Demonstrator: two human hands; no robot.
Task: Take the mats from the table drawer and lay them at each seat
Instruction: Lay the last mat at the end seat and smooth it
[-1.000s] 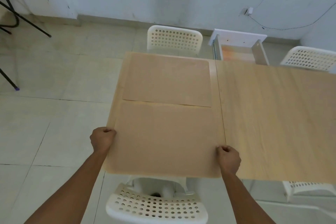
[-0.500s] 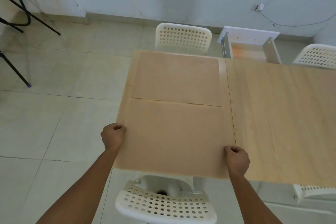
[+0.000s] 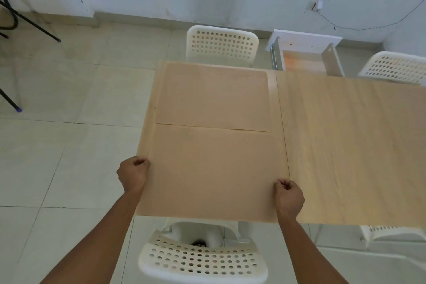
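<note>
Two tan mats lie on the left end of the light wooden table [image 3: 345, 145]. The far mat [image 3: 214, 97] rests flat in front of the far chair. The near mat [image 3: 212, 173] lies at the table's near edge, its far edge meeting the far mat. My left hand [image 3: 132, 174] is closed on the near mat's left edge. My right hand [image 3: 289, 198] is closed on its right edge near the front corner. The open drawer [image 3: 306, 57] sticks out from the table's far side, with something orange-tan inside.
White perforated chairs stand at the far side [image 3: 221, 45], the far right [image 3: 394, 67], directly below me [image 3: 202, 260] and at the near right [image 3: 391, 233]. Black stand legs [image 3: 13, 18] occupy the far left of the tiled floor. A cable hangs on the wall.
The view has shifted a little, so the table sits further right in the frame. Both hands stay on the near mat's side edges; the mat appears to be in much the same spot.
</note>
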